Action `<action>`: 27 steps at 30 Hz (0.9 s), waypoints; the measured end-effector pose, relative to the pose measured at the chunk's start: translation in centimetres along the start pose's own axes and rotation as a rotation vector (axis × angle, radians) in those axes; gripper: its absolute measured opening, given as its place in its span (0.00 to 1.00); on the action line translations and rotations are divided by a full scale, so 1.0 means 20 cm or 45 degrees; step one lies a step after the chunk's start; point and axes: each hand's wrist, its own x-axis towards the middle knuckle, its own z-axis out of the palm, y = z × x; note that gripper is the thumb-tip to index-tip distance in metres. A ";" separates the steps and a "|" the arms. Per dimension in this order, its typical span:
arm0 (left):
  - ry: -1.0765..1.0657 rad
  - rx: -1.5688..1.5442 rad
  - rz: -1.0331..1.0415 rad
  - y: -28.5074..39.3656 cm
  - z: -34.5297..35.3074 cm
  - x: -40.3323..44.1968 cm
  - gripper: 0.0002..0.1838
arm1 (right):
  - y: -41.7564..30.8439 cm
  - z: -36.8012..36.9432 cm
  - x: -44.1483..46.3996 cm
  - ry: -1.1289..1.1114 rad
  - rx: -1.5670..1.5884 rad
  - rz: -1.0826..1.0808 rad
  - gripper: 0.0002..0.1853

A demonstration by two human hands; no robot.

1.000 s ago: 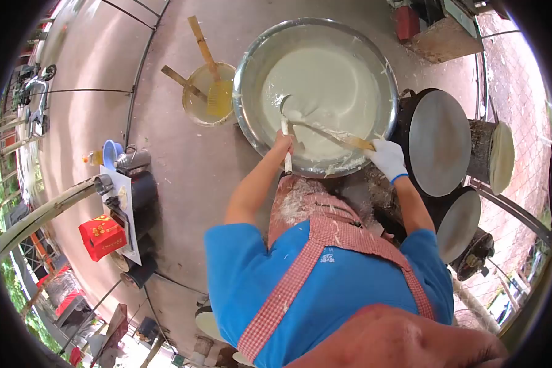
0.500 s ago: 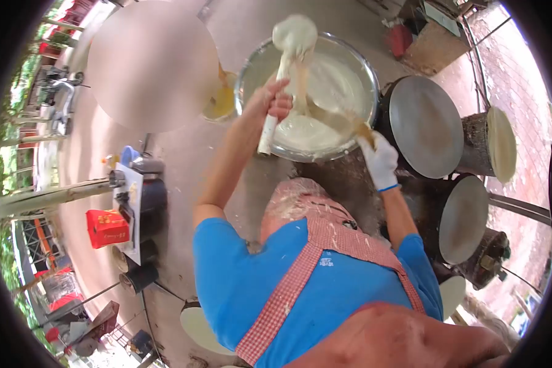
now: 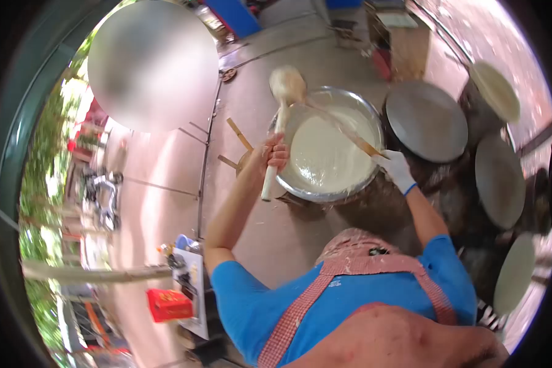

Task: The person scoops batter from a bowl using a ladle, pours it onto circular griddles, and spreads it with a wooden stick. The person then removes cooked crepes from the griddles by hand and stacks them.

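Observation:
A wide metal basin (image 3: 374, 122) holds pale, smooth batter (image 3: 328, 147). My left hand (image 3: 275, 153), bare, grips the white handle of a ladle (image 3: 287, 86) whose batter-coated head is raised at the basin's far left edge. In my right hand (image 3: 398, 170), which wears a white glove, is the wooden end of a long spatula (image 3: 349, 135). The spatula reaches left across the basin, its tip close to the ladle's head. Whether the two tools touch, I cannot tell.
Round griddles (image 3: 426, 121) stand right of the basin, with pale round lids (image 3: 495, 91) beyond. Two wooden sticks (image 3: 239, 134) rise from a mostly hidden bucket behind my left forearm. A red box (image 3: 170, 305) rests on a small white table (image 3: 197, 288) at lower left.
The ladle has come up out of the basin, batter on its head, in my left hand. The spatula has swung from the batter towards the ladle's head. The whole view has shifted.

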 end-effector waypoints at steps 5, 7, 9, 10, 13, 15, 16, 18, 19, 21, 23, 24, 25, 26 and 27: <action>-0.106 -0.337 -0.614 -0.10 0.01 0.16 0.09 | -0.02 -0.29 -0.52 0.247 -0.174 0.241 0.17; -0.257 0.402 -0.064 -0.22 0.12 0.22 0.13 | -0.04 -0.36 -0.64 0.383 -0.091 0.181 0.19; -0.351 0.695 0.129 -0.36 0.20 0.36 0.19 | 0.02 -0.42 -0.72 0.527 0.043 -0.014 0.20; -0.512 0.630 -0.131 -0.42 0.18 0.48 0.20 | -0.04 -0.45 -0.81 0.458 0.154 0.273 0.19; -0.465 0.009 -0.982 -0.72 0.31 0.68 0.22 | 0.29 -0.49 -1.09 0.442 0.056 0.426 0.22; -0.533 -0.147 -1.058 -0.97 0.29 0.90 0.20 | 0.66 -0.46 -1.36 0.634 -0.380 0.319 0.25; -0.464 -0.134 -1.146 -1.12 0.33 0.97 0.20 | 0.73 -0.47 -1.54 0.661 -0.442 0.411 0.26; -0.421 -0.328 -1.462 -1.39 0.42 1.10 0.22 | 0.75 -0.53 -1.86 0.666 -0.509 0.698 0.22; -0.425 -0.371 -1.439 -1.54 0.48 1.13 0.22 | 0.84 -0.54 -2.04 0.855 -0.384 0.591 0.21; -0.596 -0.098 -1.322 -1.76 0.64 1.23 0.22 | 0.80 -0.66 -2.29 1.017 -0.617 0.890 0.21; -0.770 0.127 -1.253 -1.94 0.90 1.22 0.18 | 0.80 -0.80 -2.44 1.281 -0.601 1.102 0.21; -0.732 0.151 -1.339 -2.00 1.05 1.25 0.16 | 0.79 -0.88 -2.45 1.473 -0.465 1.131 0.21; -1.051 0.458 -1.199 -2.07 1.13 1.35 0.11 | 0.74 -1.00 -2.44 1.473 -0.378 1.199 0.19; -0.825 0.635 -1.068 -2.12 1.25 1.43 0.08 | 0.81 -1.08 -2.41 1.626 -0.486 0.951 0.19; -0.594 0.813 -0.944 -2.16 1.36 1.50 0.09 | 0.88 -1.15 -2.37 1.780 -0.582 0.689 0.19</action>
